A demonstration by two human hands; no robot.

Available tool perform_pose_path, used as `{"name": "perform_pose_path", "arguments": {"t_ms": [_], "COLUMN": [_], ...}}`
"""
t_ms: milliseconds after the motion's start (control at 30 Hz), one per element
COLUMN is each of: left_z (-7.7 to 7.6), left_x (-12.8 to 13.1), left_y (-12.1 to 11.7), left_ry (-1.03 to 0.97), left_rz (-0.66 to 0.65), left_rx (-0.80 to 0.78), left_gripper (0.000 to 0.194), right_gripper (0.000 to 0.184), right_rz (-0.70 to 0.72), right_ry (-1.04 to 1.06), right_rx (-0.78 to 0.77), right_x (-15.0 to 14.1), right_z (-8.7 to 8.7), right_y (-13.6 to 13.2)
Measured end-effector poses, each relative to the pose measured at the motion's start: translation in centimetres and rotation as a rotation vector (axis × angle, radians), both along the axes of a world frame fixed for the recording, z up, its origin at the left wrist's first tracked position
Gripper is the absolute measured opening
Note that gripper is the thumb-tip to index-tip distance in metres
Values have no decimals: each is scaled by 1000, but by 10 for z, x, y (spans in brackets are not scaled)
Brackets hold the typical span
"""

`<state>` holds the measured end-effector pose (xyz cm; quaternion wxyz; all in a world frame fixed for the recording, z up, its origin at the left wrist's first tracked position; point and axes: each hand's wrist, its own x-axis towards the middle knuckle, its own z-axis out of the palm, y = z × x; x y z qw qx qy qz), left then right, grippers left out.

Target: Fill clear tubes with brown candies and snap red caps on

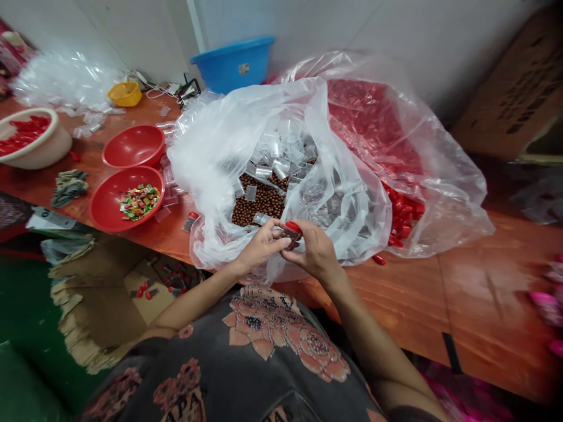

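A small clear container (288, 235) with dark brown contents and a red cap is held between my two hands, in front of an open plastic bag (202, 152). My left hand (263, 245) has its fingers closed round the container's clear body. At the capped end, my right hand (315, 249) grips it with thumb and fingers. Brown beads (264, 200) lie inside the bag just beyond my hands, with several clear empty containers (277, 149) on top of them. Another filled, red-capped container (190, 221) rests on the table left of the bag.
Red caps (398, 214) fill a second bag at right. Leftward on the table (176, 243) stand two red bowls (99, 202), one holding wrapped candies (139, 202), and a white tub (48, 146). A blue basin (233, 64) is behind. Below sits a cardboard box (103, 299) with capped containers.
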<state>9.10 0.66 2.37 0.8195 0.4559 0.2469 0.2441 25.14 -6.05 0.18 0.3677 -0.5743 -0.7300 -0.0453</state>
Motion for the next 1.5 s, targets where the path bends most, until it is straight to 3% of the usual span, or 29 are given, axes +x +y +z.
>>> {"name": "perform_pose_path", "arguments": {"t_ms": [167, 333, 467, 567, 733, 933, 1133, 1300, 1500], "left_z": [-2, -8, -6, -1, 3, 5, 5, -1, -1], "left_x": [-1, 3, 11, 15, 14, 15, 15, 16, 17], "left_y": [-2, -7, -11, -13, -12, -11, -12, -13, -8], "left_ry": [-36, -17, 155, 262, 285, 281, 236, 185, 224], "left_rz": [20, 27, 173, 274, 314, 334, 284, 259, 270], "left_rx": [-14, 7, 56, 115, 250, 325, 264, 235, 153], "left_gripper": [44, 47, 46, 45, 44, 50, 36, 33, 39], "right_gripper": [59, 57, 58, 57, 55, 55, 51, 53, 55], "right_rz": [45, 38, 27, 35, 62, 3, 4, 29, 23], "right_ry": [51, -84, -110, -48, 113, 27, -194, -270, -160], "right_rx": [-17, 29, 38, -31, -168, -7, 104, 107, 43], "right_x": [-4, -2, -8, -15, -22, -23, -15, -9, -10], "right_z": [3, 3, -1, -1, 7, 6, 4, -1, 0], "right_y": [1, 1, 2, 2, 1, 2, 4, 5, 8]}}
